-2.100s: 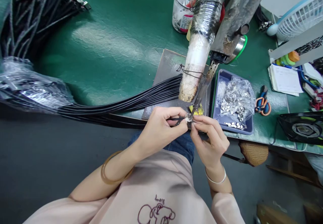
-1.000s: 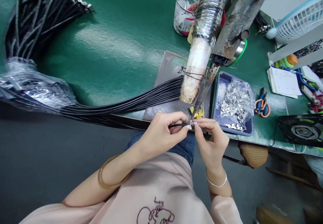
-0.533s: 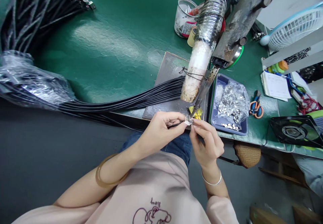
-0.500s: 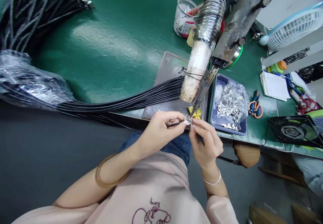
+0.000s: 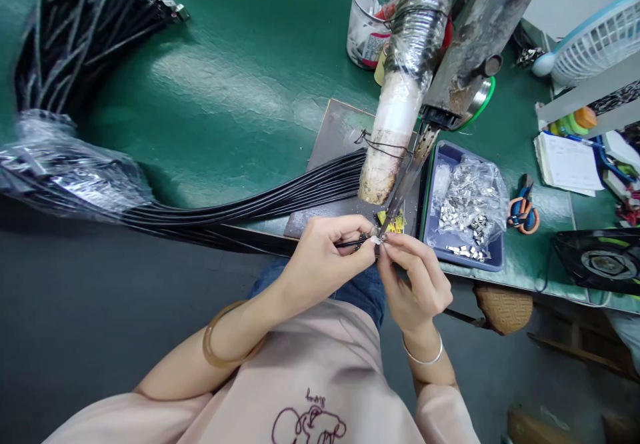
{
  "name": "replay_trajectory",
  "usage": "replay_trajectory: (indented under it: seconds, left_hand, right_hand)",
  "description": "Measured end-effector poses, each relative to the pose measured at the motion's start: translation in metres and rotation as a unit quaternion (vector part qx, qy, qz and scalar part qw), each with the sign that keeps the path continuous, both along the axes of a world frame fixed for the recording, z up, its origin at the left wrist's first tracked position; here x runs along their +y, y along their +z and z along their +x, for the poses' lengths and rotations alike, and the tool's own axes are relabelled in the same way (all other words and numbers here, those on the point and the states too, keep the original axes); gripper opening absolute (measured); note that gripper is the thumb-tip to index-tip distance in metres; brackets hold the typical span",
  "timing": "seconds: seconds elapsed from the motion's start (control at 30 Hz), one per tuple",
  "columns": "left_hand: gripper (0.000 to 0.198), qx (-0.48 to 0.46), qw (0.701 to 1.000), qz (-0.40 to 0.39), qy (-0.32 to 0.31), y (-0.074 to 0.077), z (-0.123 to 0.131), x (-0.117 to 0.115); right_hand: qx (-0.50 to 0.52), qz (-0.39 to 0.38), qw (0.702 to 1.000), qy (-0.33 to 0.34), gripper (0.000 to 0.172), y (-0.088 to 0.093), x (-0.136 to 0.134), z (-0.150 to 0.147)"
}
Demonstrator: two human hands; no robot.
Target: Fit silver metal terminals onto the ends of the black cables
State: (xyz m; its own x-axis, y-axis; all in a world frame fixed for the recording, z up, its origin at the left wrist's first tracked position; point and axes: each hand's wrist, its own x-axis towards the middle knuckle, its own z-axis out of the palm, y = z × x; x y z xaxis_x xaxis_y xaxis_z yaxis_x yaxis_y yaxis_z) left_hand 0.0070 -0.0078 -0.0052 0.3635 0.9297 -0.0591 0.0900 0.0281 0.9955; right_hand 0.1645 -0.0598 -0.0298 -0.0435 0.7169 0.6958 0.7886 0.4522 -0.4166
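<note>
My left hand [image 5: 323, 261] pinches the end of a thin black cable [image 5: 350, 243] just off the table's front edge. My right hand [image 5: 413, 277] meets it fingertip to fingertip, pinching a small silver metal clip [image 5: 381, 240] at the cable's tip. Both sit right under the tip of the soldering iron [image 5: 407, 181], which slants down from a grimy metal arm [image 5: 470, 44]. A bundle of black cables [image 5: 240, 207] lies across the table to the left of my hands.
A blue tray [image 5: 493, 257] holding a bag of silver clips [image 5: 467, 204] stands right of the iron. A foil-wrapped fume duct [image 5: 400, 97] hangs over a dark metal plate [image 5: 335, 131]. Behind are a plastic cup [image 5: 365, 24], scissors [image 5: 523, 207], papers [image 5: 567, 161], a fan [image 5: 600, 257].
My hands have stayed pinched together at the iron's tip, with only small finger shifts. The view has wobbled slightly.
</note>
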Motion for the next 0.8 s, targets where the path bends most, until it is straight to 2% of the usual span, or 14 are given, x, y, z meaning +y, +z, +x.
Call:
replay_trajectory:
  seconds: [0.17,0.33,0.5,0.6,0.67,0.73,0.8]
  left_hand:
    - [0.013,-0.013,0.999,-0.034,-0.016,0.001,-0.001,0.003]
    - [0.014,-0.019,0.997,-0.066,-0.036,-0.005,-0.002,0.005]
    - [0.017,-0.018,0.996,-0.060,-0.056,-0.008,-0.006,-0.001]
    - [0.016,-0.041,0.990,-0.074,-0.109,-0.007,-0.009,-0.006]
    - [0.018,-0.061,0.981,-0.095,-0.156,-0.008,-0.012,-0.011]
    - [0.028,-0.057,0.974,-0.095,-0.196,-0.009,-0.016,-0.016]
    - [0.031,-0.034,0.971,-0.063,-0.229,-0.010,-0.019,-0.020]
  right_hand:
    - [-0.038,0.013,0.999,-0.002,0.026,0.003,-0.004,-0.001]
    - [-0.077,0.009,0.997,0.010,0.022,0.001,-0.004,0.000]
    - [0.025,-0.072,0.996,0.048,0.020,0.013,-0.010,0.009]
    - [0.063,-0.059,0.995,0.049,0.014,0.027,-0.030,0.023]
    - [0.054,-0.007,0.998,0.032,0.010,0.035,-0.043,0.035]
    - [0.053,0.033,0.998,-0.022,0.010,0.039,-0.047,0.047]
    - [0.019,-0.006,0.995,-0.102,0.007,0.040,-0.039,0.061]
